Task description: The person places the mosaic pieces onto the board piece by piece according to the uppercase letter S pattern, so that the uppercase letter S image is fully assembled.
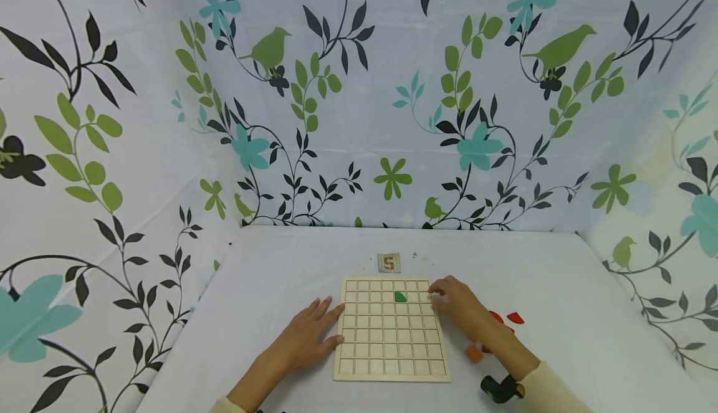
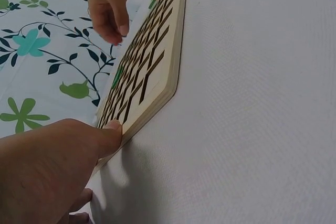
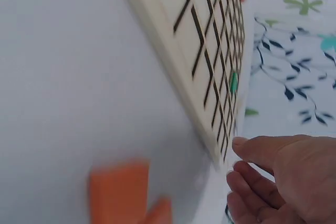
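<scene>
A square wooden grid board [image 1: 391,351] lies flat on the white table. A green piece with one curved side [image 1: 400,297] sits in one of its upper cells. My left hand [image 1: 307,337] touches the board's left edge with fingers spread; in the left wrist view its thumb [image 2: 107,137] rests on the rim. My right hand [image 1: 457,304] is at the board's upper right edge. Its fingers are loosely bent in the right wrist view, and no piece shows between the thumb [image 3: 262,149] and fingers. Whether it touches the board I cannot tell.
Red pieces [image 1: 515,318] and an orange square piece [image 1: 473,354] lie right of the board, partly behind my right forearm. A small patterned card [image 1: 389,263] lies beyond the board. A dark object [image 1: 499,390] is by my right wrist. Printed cloth [image 1: 359,120] hangs around the table.
</scene>
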A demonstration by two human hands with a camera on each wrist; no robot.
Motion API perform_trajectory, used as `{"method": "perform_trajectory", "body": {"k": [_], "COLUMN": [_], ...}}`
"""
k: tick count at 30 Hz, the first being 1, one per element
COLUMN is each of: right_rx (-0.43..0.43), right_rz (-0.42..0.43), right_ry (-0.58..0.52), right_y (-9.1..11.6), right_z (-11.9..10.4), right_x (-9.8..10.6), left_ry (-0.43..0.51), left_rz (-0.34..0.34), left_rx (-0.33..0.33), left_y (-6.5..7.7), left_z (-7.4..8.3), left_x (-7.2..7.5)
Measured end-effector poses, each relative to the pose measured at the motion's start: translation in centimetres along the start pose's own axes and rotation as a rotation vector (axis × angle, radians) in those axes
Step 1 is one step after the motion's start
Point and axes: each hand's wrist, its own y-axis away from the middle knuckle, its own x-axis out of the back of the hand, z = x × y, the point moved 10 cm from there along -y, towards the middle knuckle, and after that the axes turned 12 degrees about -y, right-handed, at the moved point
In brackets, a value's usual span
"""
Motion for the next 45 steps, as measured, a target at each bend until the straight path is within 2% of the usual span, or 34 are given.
{"method": "perform_trajectory", "body": {"k": [6,11,14,20,28,35,45], "right_rx": [-0.065,-0.134,-0.125,-0.095,-0.123,-0.099,-0.03], "right_rz": [-0.02,-0.076,-0.087,-0.051,-0.07,-0.026,0.043], "right_ry": [0.048,0.021,0.001,0.003,0.012,0.001,0.105], "right_y": [2.8,4.2,4.4,4.2,4.0,3.9,2.7], "right_z": [3.0,5.0,5.4,5.8,6.7,6.7,5.4], "right_x": [3.9,5.1,5.1,5.0,4.9,4.7,4.2], "left_ry": [-0.006,-0.008,-0.004,0.0,0.007,0.005,0.004], "left_rz": [0.008,0.009,0.009,0.011,0.007,0.004,0.011], "left_rx": [-0.007,-0.008,-0.004,-0.004,0.001,-0.002,-0.009], "left_y": [0.2,0.3,0.3,0.2,0.2,0.2,0.1], "left_z": [0.0,0.0,-0.1,-0.3,-0.2,-0.2,-0.1], "left_x": [0.1,0.1,0.1,-0.2,-0.1,-0.2,0.1]}}
